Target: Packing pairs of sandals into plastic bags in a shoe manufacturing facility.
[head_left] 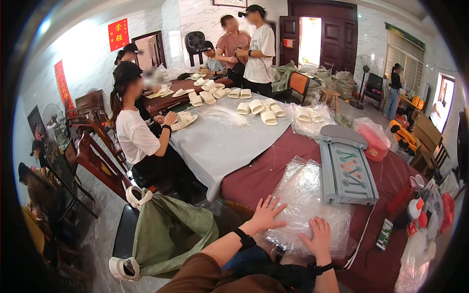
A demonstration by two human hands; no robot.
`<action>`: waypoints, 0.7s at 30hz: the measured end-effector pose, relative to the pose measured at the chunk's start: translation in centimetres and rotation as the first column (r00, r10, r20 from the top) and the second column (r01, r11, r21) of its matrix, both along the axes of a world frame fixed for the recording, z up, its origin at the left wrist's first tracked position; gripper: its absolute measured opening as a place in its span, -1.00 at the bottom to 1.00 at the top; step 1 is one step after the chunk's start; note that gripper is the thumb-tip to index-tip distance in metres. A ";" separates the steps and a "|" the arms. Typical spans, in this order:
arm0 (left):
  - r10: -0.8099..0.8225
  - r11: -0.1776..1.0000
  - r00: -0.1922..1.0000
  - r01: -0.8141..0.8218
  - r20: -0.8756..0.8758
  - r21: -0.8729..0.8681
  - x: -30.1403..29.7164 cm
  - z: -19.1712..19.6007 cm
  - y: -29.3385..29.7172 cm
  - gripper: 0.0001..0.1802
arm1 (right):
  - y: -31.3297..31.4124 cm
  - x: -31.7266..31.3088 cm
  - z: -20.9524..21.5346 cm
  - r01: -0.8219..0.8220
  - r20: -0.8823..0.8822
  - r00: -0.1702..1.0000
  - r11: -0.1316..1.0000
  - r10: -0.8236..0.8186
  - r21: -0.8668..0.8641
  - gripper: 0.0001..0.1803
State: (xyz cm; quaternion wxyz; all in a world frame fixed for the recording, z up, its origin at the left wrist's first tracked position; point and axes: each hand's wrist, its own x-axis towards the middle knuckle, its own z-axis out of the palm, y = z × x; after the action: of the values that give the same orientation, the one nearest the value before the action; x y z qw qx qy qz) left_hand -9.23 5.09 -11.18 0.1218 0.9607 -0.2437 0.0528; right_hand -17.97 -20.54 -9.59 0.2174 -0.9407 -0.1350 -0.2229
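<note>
A stack of clear plastic bags [299,189] lies on the dark red tablecloth right in front of me. My left hand [265,215] rests at the stack's left edge, palm down with its fingers spread. Over the lower right part of the same bags, my right hand [317,238] lies flat, its fingers apart. Neither hand grips anything. Just beyond and to the right of the bags is a grey plastic panel [347,168] with a rounded end, resembling a folded step stool.
Cream slippers [268,116] sit in groups on the grey cloth [215,155]. A person [141,117] handles slippers at the left. A green sack [171,229] hangs beside my left arm. On the right are a phone [384,234], a pink bag [372,139] and bottles [415,209].
</note>
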 end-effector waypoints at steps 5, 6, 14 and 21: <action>0.001 1.000 1.000 -0.001 0.021 0.017 0.1 -0.2 -0.1 -0.12 | 0.0 -0.1 0.0 -0.008 0.012 1.000 1.000 0.007 0.016 -0.30; -0.001 1.000 1.000 0.000 0.022 0.018 0.0 -0.2 -0.1 -0.12 | -0.1 -0.2 0.0 -0.006 0.013 1.000 1.000 0.006 0.017 -0.30; -0.001 1.000 1.000 0.000 0.016 0.025 0.0 -0.4 -0.1 -0.10 | -0.1 -0.2 -0.2 -0.003 0.010 1.000 1.000 0.003 0.013 -0.30; -0.005 1.000 0.999 0.004 0.035 0.030 0.1 -0.4 -0.1 -0.10 | 0.0 0.0 -0.1 0.002 0.011 1.000 1.000 -0.002 0.007 -0.30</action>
State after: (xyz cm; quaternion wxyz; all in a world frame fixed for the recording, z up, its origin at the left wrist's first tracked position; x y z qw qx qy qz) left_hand -9.14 5.00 -11.54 0.1035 0.9608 -0.2487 0.0655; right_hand -18.01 -20.58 -9.69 0.2194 -0.9388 -0.1345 -0.2288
